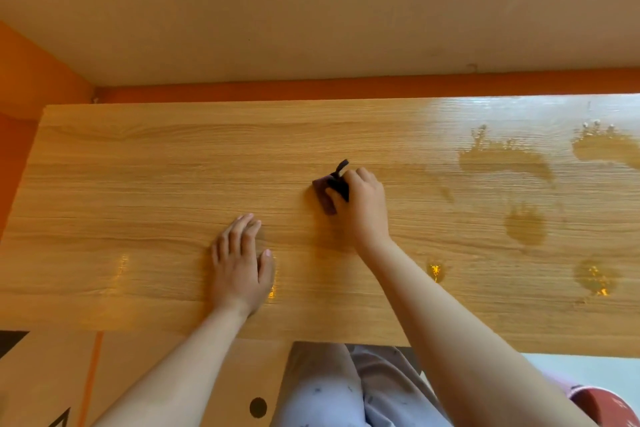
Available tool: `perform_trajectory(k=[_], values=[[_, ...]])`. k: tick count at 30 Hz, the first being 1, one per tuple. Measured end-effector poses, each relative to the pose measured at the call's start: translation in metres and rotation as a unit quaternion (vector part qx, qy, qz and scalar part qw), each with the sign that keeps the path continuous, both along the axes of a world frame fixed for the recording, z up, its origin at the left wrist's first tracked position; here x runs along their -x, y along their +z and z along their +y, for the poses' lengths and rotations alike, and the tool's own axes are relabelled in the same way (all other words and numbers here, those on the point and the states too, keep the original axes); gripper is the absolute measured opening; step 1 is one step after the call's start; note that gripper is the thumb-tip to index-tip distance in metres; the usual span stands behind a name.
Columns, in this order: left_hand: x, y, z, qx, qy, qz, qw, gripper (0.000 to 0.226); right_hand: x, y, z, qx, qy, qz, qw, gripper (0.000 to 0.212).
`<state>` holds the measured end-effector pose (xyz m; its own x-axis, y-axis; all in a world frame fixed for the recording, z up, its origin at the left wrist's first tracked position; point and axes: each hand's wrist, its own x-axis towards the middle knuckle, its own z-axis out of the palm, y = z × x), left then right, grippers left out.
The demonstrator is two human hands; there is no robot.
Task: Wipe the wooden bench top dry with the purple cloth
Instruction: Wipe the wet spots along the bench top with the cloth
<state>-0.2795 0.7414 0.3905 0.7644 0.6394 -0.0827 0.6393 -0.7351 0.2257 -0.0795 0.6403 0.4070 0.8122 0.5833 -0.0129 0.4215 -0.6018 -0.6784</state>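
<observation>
The wooden bench top (pixel 138 184) fills the middle of the view, its grain running left to right. My right hand (pixel 363 208) presses the bunched purple cloth (pixel 325 192) onto the wood near the centre; a dark strip of the cloth sticks up past my fingers. My left hand (pixel 242 263) lies flat on the bench, palm down, fingers together, left of and nearer than the cloth. Several water patches (pixel 502 158) lie on the right part of the bench, with smaller puddles (pixel 594 277) near the front edge.
A beige wall (pixel 311 10) with an orange strip (pixel 346 87) runs behind the bench. An orange wall (pixel 34 73) closes the left side. My legs in pale patterned trousers (pixel 363 392) are below the front edge. A wooden panel with a round hole (pixel 258 407) sits at lower left.
</observation>
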Motion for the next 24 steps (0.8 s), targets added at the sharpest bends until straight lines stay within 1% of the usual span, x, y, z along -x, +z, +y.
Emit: perform_trajectory(k=[3,6,8,9,11,13,15,17,19,21,24], values=[[0.000,-0.001,0.000,0.002,-0.004,-0.004,1.000,0.051,-0.055,-0.001,-0.041,0.002,-0.107,-0.008,0.994,0.011],[-0.001,0.002,0.001,0.009,-0.001,-0.017,1.000,0.050,-0.098,0.003,-0.087,0.062,-0.213,-0.020,0.975,0.018],[-0.011,0.008,0.005,0.017,0.009,-0.046,0.999,0.049,-0.101,0.004,-0.095,0.088,-0.251,-0.024,0.964,0.020],[-0.021,0.011,0.009,0.018,0.012,-0.063,0.998,0.049,-0.095,0.004,-0.089,0.087,-0.249,-0.025,0.964,0.019],[-0.051,0.015,0.018,0.016,0.004,-0.082,0.997,0.049,-0.073,0.002,-0.061,0.063,-0.210,-0.017,0.976,0.015],[-0.092,0.010,0.028,0.025,-0.006,-0.084,0.996,0.050,-0.046,0.000,-0.022,0.041,-0.136,0.005,0.990,0.013],[-0.132,0.002,0.031,0.037,-0.008,-0.080,0.996,0.051,-0.031,-0.001,0.007,0.025,-0.074,0.008,0.997,0.011],[-0.157,-0.005,0.029,0.032,-0.011,-0.070,0.997,0.050,-0.041,-0.002,0.013,0.007,-0.061,0.008,0.998,0.008],[-0.166,-0.010,0.027,0.017,-0.008,-0.072,0.997,0.047,-0.069,-0.004,-0.002,-0.002,-0.099,0.002,0.995,0.008],[-0.165,-0.013,0.028,0.004,-0.005,-0.085,0.996,0.046,-0.108,-0.005,-0.030,0.000,-0.174,-0.007,0.985,0.010],[-0.164,-0.013,0.027,-0.007,-0.004,-0.081,0.997,0.047,-0.150,-0.004,-0.064,0.048,-0.273,-0.022,0.961,0.017]])
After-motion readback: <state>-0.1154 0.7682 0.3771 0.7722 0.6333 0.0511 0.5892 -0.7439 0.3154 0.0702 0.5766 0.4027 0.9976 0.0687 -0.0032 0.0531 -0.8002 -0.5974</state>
